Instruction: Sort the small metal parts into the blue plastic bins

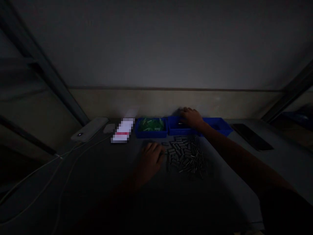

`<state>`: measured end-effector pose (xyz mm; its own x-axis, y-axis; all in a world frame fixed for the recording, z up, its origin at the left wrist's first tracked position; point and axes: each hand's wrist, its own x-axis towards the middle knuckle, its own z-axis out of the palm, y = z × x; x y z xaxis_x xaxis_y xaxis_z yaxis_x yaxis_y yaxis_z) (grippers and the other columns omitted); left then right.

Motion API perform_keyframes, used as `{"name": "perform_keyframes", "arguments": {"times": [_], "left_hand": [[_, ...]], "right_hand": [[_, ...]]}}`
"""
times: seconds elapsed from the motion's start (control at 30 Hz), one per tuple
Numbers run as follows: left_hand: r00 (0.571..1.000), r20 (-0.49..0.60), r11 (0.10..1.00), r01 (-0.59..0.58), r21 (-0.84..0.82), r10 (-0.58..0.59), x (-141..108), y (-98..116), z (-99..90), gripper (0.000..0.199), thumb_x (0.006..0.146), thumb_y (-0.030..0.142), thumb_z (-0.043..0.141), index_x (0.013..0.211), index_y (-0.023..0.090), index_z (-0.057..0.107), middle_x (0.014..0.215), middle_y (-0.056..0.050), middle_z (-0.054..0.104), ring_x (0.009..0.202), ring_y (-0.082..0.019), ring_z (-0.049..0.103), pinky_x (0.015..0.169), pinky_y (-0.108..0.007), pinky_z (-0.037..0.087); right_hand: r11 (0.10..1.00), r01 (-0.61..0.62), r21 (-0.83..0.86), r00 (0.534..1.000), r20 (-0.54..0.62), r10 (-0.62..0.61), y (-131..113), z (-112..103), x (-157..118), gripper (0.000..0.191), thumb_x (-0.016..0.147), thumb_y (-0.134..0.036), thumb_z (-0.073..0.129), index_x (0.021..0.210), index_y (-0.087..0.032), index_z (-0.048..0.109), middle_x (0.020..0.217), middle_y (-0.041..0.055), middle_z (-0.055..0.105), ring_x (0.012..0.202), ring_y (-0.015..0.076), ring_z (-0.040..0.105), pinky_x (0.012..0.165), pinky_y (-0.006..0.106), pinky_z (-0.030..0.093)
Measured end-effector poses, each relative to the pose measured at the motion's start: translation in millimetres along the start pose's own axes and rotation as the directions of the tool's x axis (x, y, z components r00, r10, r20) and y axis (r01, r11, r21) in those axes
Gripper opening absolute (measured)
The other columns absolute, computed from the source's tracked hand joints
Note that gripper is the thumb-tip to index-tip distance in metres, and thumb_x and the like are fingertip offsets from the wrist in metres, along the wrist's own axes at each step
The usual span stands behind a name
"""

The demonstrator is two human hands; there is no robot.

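Many small metal cylinders and pins (186, 155) lie in a loose pile on the dark table. My left hand (153, 158) rests at the pile's left edge, fingers curled and bunched; whatever is under its fingertips is too dark to make out. Over the middle blue bin (179, 130) is my right hand (192, 117), its fingers bent down at the bin's back right part and its fingertips hidden. Small green pieces (151, 124) fill the left blue bin (151, 134). A third blue bin (223, 125) stands to the right, partly behind my right forearm.
A lit phone (123, 130) lies left of the bins. Farther left are a white device (90, 129) and pale cables (70, 163). A dark phone (253, 137) lies at the right. Behind the table (97, 182) rises a wall, with metal posts at both sides.
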<state>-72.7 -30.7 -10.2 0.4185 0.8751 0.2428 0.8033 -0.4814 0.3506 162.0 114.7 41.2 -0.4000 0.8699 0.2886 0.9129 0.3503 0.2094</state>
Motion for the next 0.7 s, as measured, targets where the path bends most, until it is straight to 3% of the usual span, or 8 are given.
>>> {"name": "perform_keyframes", "arguments": {"times": [0.1,0.17,0.27,0.37,0.43,0.53,0.7], "left_hand": [[0.998,-0.052,0.996,-0.028,-0.084,0.024,0.9,-3.9,3.6,0.009,0.085,0.017,0.050,0.087,0.018,0.059,0.092,-0.004,0.062,0.092,-0.020,0.052,0.081,-0.035,0.043],[0.995,-0.102,0.984,-0.041,-0.172,0.024,2.0,-6.0,6.7,0.007,0.085,0.017,0.051,0.084,0.018,0.059,0.088,-0.004,0.063,0.088,-0.019,0.054,0.079,-0.034,0.045],[0.986,-0.160,0.940,-0.018,-0.339,-0.039,2.7,-3.9,9.6,0.010,0.085,0.021,0.051,0.091,0.018,0.058,0.090,-0.004,0.064,0.088,-0.018,0.058,0.079,-0.033,0.047],[0.983,-0.143,0.865,0.033,-0.500,-0.120,0.6,6.0,9.0,0.020,0.085,0.022,0.049,0.104,0.018,0.054,0.094,-0.005,0.065,0.088,-0.017,0.061,0.078,-0.031,0.049],[0.983,-0.121,0.823,0.047,-0.566,-0.139,-1.7,13.8,7.3,0.023,0.086,0.022,0.048,0.108,0.019,0.051,0.093,-0.004,0.065,0.086,-0.016,0.062,0.077,-0.030,0.049],[0.981,-0.129,0.802,0.042,-0.596,-0.147,-4.5,20.4,5.6,0.024,0.086,0.023,0.047,0.110,0.019,0.049,0.086,-0.003,0.065,0.082,-0.015,0.062,0.073,-0.028,0.049],[0.980,-0.143,0.820,0.034,-0.572,-0.140,-5.6,17.7,7.4,0.025,0.086,0.024,0.046,0.111,0.020,0.048,0.082,-0.001,0.063,0.078,-0.014,0.062,0.073,-0.028,0.049]], "right_hand": [[0.964,-0.159,0.213,0.944,-0.252,0.212,2.2,-8.9,-17.9,0.023,0.088,-0.032,0.047,0.089,-0.015,0.062,0.092,0.0124,0.061,0.090,0.0229,0.055,0.079,0.032,0.042],[0.930,-0.127,0.345,0.888,-0.379,0.262,-5.8,-15.5,-41.5,0.022,0.088,-0.033,0.047,0.081,-0.016,0.060,0.083,0.0099,0.060,0.084,0.0217,0.055,0.077,0.032,0.042],[0.898,0.080,0.433,0.894,-0.429,0.127,-36.2,-21.3,-85.8,0.021,0.090,-0.031,0.046,0.080,-0.017,0.058,0.078,0.0072,0.060,0.077,0.0193,0.055,0.073,0.031,0.041],[0.867,0.296,0.401,0.915,-0.380,-0.137,-74.4,-22.5,-118.8,0.019,0.088,-0.032,0.051,0.096,-0.017,0.059,0.086,0.0079,0.062,0.082,0.0203,0.054,0.074,0.033,0.040],[0.847,0.373,0.379,0.907,-0.341,-0.247,-93.3,-22.5,-127.4,0.020,0.088,-0.029,0.051,0.102,-0.016,0.058,0.091,0.0086,0.062,0.087,0.0210,0.053,0.075,0.034,0.039],[0.834,0.412,0.367,0.897,-0.324,-0.300,-105.7,-22.9,-127.3,0.018,0.089,-0.025,0.049,0.101,-0.015,0.059,0.091,0.0088,0.062,0.087,0.0210,0.053,0.074,0.034,0.039],[0.835,0.410,0.366,0.891,-0.357,-0.281,-105.4,-23.3,-126.0,0.019,0.089,-0.024,0.048,0.101,-0.015,0.059,0.087,0.0079,0.062,0.081,0.0195,0.054,0.071,0.032,0.039]]}}
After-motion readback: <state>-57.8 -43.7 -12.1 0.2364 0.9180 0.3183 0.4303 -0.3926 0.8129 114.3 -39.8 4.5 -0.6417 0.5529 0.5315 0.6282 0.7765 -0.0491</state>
